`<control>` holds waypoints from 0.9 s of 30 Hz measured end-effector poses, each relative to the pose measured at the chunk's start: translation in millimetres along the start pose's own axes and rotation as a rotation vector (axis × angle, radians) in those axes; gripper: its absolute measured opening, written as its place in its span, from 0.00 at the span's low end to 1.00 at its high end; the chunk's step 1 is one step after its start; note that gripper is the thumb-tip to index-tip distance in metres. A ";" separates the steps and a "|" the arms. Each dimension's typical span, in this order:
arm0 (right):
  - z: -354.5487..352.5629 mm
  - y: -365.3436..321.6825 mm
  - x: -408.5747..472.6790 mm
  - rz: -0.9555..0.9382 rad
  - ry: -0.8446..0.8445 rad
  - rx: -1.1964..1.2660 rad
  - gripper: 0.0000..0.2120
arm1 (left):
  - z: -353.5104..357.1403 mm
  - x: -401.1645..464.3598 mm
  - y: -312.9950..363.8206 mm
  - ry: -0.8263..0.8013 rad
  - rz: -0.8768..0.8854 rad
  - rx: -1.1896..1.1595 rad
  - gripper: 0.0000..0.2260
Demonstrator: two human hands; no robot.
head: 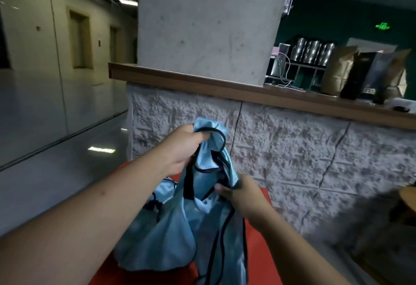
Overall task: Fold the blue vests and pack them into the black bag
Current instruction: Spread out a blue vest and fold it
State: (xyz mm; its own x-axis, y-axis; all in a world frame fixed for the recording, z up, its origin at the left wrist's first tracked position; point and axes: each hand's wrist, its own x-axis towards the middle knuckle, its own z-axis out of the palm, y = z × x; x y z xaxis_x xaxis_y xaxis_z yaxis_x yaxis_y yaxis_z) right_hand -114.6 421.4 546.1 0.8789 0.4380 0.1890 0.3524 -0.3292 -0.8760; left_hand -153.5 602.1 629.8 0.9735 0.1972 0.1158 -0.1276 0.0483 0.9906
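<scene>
left hand [180,149] grips blue vest [202,217] top edge, right hand [243,194] pinches it lower down; vest hangs between them, long axis vertical, over red surface [258,251]

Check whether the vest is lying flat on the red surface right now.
No, both hands, left and right, hold the vest bunched above the red surface.

Only the person's two forearms and hands show. Both forearms are bare from the lower frame edge up to the wrists, with no sleeve, watch, band or glove on them. The left hand [180,147] and the right hand [244,196] are bare too, with no rings to be seen. The picture is slightly blurred, so finer marks cannot be made out.
</scene>
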 end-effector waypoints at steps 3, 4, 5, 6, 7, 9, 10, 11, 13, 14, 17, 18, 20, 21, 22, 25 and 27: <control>-30.4 -4.0 -9.6 0.072 0.078 0.009 0.10 | -10.8 -6.6 -1.1 0.097 -0.020 0.052 0.07; -40.4 -6.1 -10.9 0.067 0.082 0.007 0.09 | -16.8 -8.5 -3.1 0.143 -0.033 0.070 0.06; -48.7 -9.0 -13.1 0.057 0.088 0.026 0.08 | -23.5 -9.8 -5.8 0.178 -0.042 0.097 0.06; -55.5 -14.5 -17.1 0.059 0.087 0.067 0.08 | -28.6 -11.0 -7.9 0.199 -0.041 0.128 0.06; -62.5 -20.8 -20.8 0.075 0.081 0.131 0.08 | -33.6 -12.5 -8.9 0.212 -0.034 0.156 0.06; -78.0 -36.9 -29.4 0.106 0.080 0.260 0.10 | -39.9 -15.9 -7.5 0.223 -0.032 0.215 0.06; -86.0 -44.4 -31.8 0.139 0.085 0.326 0.11 | -41.5 -17.0 -5.0 0.217 -0.040 0.236 0.07; -93.3 -52.8 -35.4 0.173 0.081 0.377 0.13 | -41.8 -17.7 -2.0 0.210 -0.046 0.243 0.07; -101.5 -63.7 -39.8 0.224 0.062 0.426 0.17 | -40.1 -15.9 1.6 0.210 -0.052 0.224 0.07; -103.5 -68.2 -42.0 0.234 0.057 0.414 0.19 | -38.5 -15.0 2.8 0.214 -0.060 0.240 0.06; -104.0 -77.1 -43.6 0.238 0.116 0.235 0.24 | -31.4 -17.3 1.5 0.227 -0.117 0.409 0.12; -103.0 -80.1 -43.6 0.239 0.135 0.145 0.25 | -26.2 -22.6 0.5 0.231 -0.149 0.474 0.14; -102.6 -84.5 -43.5 0.256 0.175 -0.040 0.28 | -9.8 -39.6 -3.6 0.175 -0.220 0.661 0.16; -101.9 -86.0 -44.4 0.260 0.191 -0.103 0.27 | -0.6 -45.4 -9.5 0.119 -0.239 0.850 0.22; -101.4 -86.1 -43.7 0.268 0.206 -0.126 0.24 | 10.8 -53.4 -13.7 0.074 -0.234 1.033 0.27; -98.7 -87.0 -42.8 0.324 0.240 0.056 0.28 | 42.2 -73.0 -36.7 0.079 -0.041 1.123 0.21; -95.4 -88.8 -42.2 0.345 0.248 0.195 0.28 | 61.6 -90.5 -53.7 0.019 0.039 0.912 0.14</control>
State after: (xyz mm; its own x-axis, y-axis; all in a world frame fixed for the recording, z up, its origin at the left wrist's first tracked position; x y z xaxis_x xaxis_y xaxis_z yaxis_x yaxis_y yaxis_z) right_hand -152.3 352.3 658.2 0.9928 0.1099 -0.0483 -0.0199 -0.2464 -0.9690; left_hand -223.1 521.3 570.7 0.9674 0.1986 0.1572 0.0466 -0.7497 0.6601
